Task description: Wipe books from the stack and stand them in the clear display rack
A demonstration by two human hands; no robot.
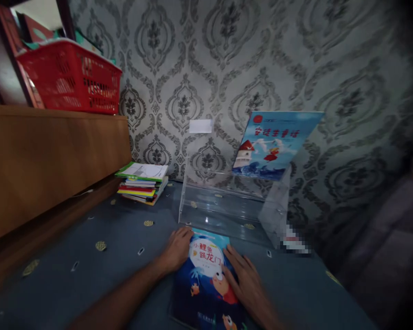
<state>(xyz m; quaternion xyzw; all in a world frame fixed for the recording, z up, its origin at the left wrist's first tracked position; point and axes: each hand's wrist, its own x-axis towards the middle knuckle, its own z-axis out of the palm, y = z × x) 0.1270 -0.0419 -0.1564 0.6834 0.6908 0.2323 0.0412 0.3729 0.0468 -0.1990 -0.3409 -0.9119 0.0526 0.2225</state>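
A blue children's picture book [206,293] with a white circle, red lettering and cartoon fish on its cover lies in front of me on a dark patterned cloth. My left hand [179,250] has bent fingers closed against its upper left edge; the thumb is hidden. Across the right side of the cover my right hand [246,279] lies flat, fingers stretched and apart. Just beyond the book stands a clear acrylic book rack [223,208]. A second blue picture book [277,142] leans on the rack's upper right part, front cover showing.
Left of the rack sits a stack of books [142,185]. A wooden cabinet [58,160] borders the left side, with a filled red plastic basket [72,80] on top. Patterned wallpaper [182,91] covers the wall behind. A pixelated item [294,240] lies at the rack's right.
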